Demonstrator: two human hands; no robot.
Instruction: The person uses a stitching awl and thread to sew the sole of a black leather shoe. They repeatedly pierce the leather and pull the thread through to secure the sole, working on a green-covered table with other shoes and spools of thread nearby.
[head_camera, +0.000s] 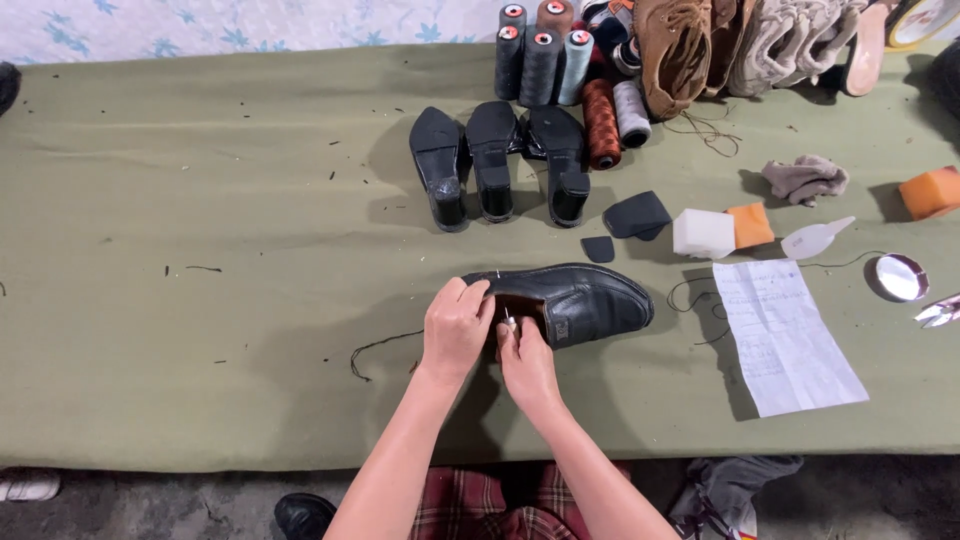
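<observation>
1. Right hand (527, 362) pinches a thin metal needle (509, 322) at the heel opening of a black leather shoe (575, 299).
2. Left hand (456, 328) clasps the shoe's heel, fingers curled over it.
3. Shoe lies on its side, mid green worktop (200, 330).
4. Beyond: three black heeled shoes (497, 160), thread spools (545, 60); paper sheet (785, 335) to the right.

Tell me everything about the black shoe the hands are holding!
The black shoe looks like shiny, smooth leather, a low slip-on with a rounded toe pointing right. It lies on its side on the green table cloth, so its brown inside shows at the opening. The left hand grips the heel end, and the right hand pinches a thin metal tool at the opening. A dark thread trails off to the left across the cloth.
</observation>
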